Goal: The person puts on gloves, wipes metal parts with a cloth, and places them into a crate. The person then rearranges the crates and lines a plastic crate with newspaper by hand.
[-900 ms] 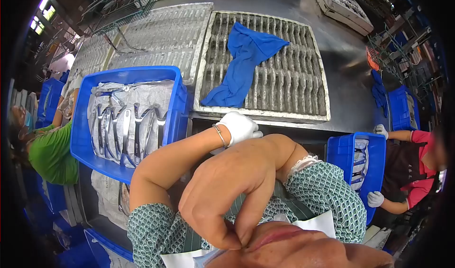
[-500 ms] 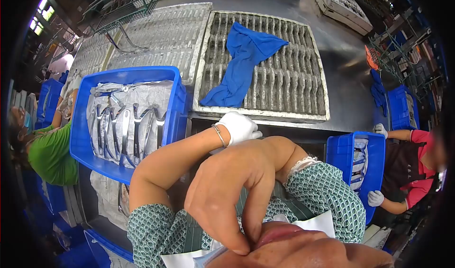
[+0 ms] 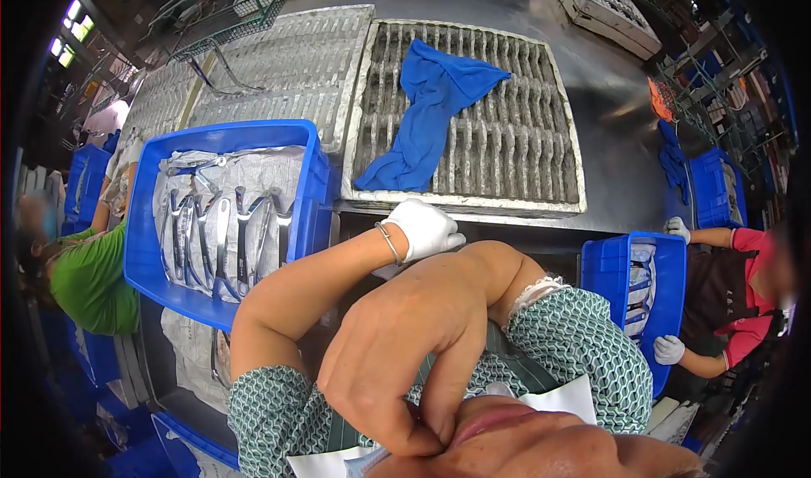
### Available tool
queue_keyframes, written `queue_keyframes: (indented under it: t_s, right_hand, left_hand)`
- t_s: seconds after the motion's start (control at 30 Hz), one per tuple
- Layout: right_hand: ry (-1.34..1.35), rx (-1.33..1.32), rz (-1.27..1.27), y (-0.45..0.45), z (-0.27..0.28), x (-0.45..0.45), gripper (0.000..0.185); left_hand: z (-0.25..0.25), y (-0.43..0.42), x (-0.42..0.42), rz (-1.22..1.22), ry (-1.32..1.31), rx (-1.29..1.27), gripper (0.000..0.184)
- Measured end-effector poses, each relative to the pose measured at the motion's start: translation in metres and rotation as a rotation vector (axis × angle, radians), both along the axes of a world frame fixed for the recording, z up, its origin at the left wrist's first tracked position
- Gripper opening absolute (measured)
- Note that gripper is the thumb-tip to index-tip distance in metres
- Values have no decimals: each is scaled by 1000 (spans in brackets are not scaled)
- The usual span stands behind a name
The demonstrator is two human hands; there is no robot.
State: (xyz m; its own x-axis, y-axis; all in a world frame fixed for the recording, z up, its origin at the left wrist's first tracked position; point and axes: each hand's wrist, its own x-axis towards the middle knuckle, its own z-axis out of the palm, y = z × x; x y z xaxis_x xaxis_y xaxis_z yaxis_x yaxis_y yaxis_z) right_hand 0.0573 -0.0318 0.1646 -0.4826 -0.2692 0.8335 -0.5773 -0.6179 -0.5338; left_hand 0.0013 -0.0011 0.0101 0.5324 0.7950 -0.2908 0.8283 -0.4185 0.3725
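My left hand point(image 3: 422, 229), in a white glove with a bracelet at the wrist, is closed near the front edge of the ridged tray point(image 3: 574, 161). Whatever it holds is hidden. Large and close to the camera, my bare right hand point(image 3: 397, 343) is at my chin, its thumb and fingertips pressed together; anything between them is too small to tell. A blue cloth point(image 3: 427, 114) lies across the tray. Left of the tray, a blue bin point(image 3: 308, 169) holds several metal tool parts point(image 3: 245, 233) on grey lining.
A co-worker in green point(image 3: 97, 279) is at the left. At the right, another co-worker's gloved hands point(image 3: 669, 350) touch a blue bin point(image 3: 672, 288) with metal parts. More ridged trays point(image 3: 279, 81) and a wire basket point(image 3: 253, 17) stand behind.
My bare right hand shifted slightly right, then back left and down, staying at my chin with its fingers pressed together. My gloved left hand has hardly moved.
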Motion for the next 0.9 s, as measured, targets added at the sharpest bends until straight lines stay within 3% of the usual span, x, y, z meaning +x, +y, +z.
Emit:
queue_keyframes:
  t_s: [0.17,0.37,0.87,0.9]
  right_hand:
    - [-89,-5,-8,-1,3,9,17]
    - [90,102,-100,3,16,0,18]
    - [-35,143,-120,-7,11,-2,10]
    - [-41,139,-201,-5,11,-5,11]
  left_hand:
    - [3,0,0,15,-10,-11,47]
    - [1,0,0,22,-19,21,47]
    - [5,-4,-1,24,-73,93,45]
    - [4,-4,-2,12,-84,118,38]
